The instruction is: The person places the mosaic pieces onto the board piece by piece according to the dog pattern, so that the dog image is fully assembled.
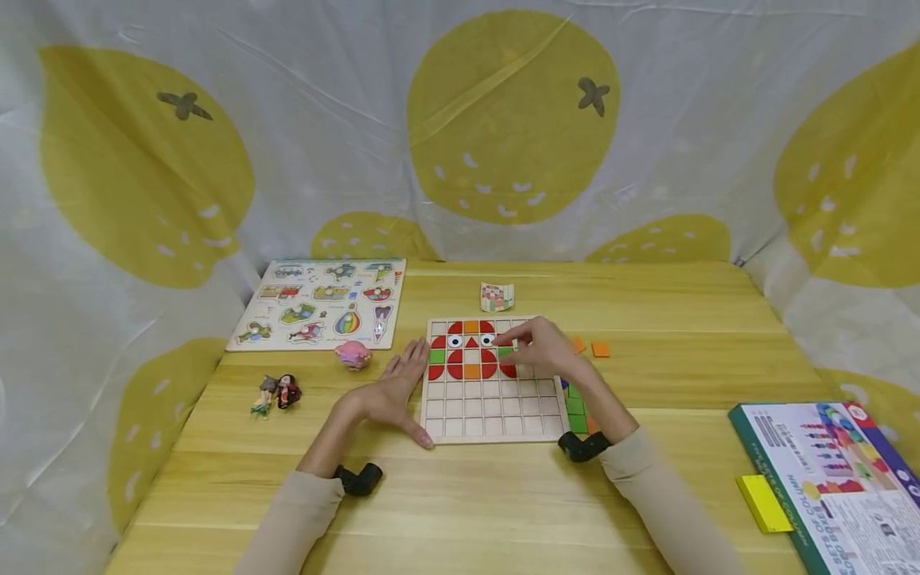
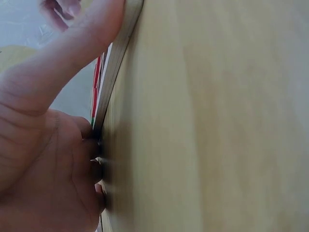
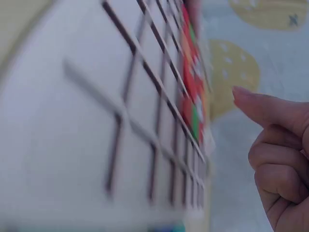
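Observation:
A square wooden grid board (image 1: 470,407) lies mid-table. Red, green and orange tiles fill part of its upper cells, with two eye tiles among them. My left hand (image 1: 391,395) rests beside the board's left edge, fingers and thumb spread along it. In the left wrist view, the thumb of that hand (image 2: 63,63) lies against the board's edge (image 2: 116,63). Over the upper right cells hovers my right hand (image 1: 542,347), thumb and index finger apart near an eye tile and a green tile. The right wrist view shows the right hand (image 3: 280,154) with no tile visible at its fingertips.
Loose green tiles (image 1: 577,407) lie along the board's right side, with an orange tile (image 1: 600,349) farther up. Behind the board is a small pattern card (image 1: 497,297). A vehicle puzzle (image 1: 316,303), pink toy (image 1: 353,354) and small figurines (image 1: 276,393) occupy the left; a box (image 1: 834,471) and yellow block (image 1: 764,503), the right.

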Tool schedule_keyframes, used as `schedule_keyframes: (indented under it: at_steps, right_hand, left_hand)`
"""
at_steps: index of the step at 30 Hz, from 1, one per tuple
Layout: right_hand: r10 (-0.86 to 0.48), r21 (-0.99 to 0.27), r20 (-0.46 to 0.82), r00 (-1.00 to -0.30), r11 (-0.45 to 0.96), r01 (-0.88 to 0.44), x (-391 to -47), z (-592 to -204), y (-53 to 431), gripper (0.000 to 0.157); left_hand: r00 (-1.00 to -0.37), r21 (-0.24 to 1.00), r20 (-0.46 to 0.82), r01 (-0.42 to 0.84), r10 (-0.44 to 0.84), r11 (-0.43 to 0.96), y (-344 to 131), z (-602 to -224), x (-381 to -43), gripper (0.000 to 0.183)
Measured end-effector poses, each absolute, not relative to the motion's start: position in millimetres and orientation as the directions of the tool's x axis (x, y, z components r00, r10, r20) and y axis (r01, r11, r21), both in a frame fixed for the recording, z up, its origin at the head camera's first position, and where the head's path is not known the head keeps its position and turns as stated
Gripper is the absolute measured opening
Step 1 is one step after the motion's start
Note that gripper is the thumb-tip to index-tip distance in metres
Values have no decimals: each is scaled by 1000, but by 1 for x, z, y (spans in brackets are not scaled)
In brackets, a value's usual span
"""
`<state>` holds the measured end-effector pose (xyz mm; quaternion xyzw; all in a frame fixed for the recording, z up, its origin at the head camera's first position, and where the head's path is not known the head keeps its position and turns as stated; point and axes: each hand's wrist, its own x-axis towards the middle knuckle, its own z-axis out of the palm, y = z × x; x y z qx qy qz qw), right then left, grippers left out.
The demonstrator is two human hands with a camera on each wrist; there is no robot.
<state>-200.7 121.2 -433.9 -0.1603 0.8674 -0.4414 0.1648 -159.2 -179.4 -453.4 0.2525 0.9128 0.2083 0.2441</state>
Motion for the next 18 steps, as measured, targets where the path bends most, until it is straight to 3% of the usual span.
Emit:
schedule_keyframes:
  at_steps: [9,18]
  right_hand:
    - [-249,-767,-149,-957,640,-48,-190,-432,224,30]
    - [-315,-812,-282,-906,581,50,-183,-455,246,28]
  left_hand:
    - [-752,509,-337,360,566,782,-179,-455,-159,152]
    - [-751,496,-350,358,560,791,-177,-454,-161,152]
